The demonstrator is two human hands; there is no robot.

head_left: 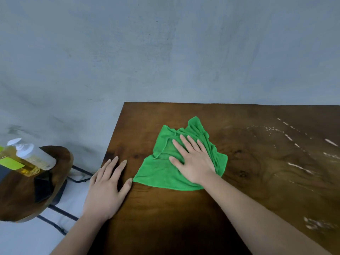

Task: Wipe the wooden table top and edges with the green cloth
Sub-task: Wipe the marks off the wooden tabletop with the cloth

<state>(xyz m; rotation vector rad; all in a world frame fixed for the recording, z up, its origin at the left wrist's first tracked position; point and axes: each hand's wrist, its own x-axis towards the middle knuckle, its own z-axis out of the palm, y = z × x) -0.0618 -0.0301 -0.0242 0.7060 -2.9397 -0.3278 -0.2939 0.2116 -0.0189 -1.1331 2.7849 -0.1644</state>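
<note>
The green cloth (165, 172) lies rumpled and spread on the dark wooden table top (248, 162), near its left end. My right hand (193, 161) rests flat on the cloth with fingers spread, palm pressing it against the wood. My left hand (106, 188) lies flat on the table's left edge, fingers apart, thumb tip just touching the cloth's lower left corner. White streaks and droplets (298, 144) mark the wood to the right of the cloth.
A round wooden stool (22, 196) stands left of the table, carrying a bottle of yellow liquid (27, 159) with a white pump top. A grey wall (165, 52) runs behind the table's far edge. Pale floor shows between stool and table.
</note>
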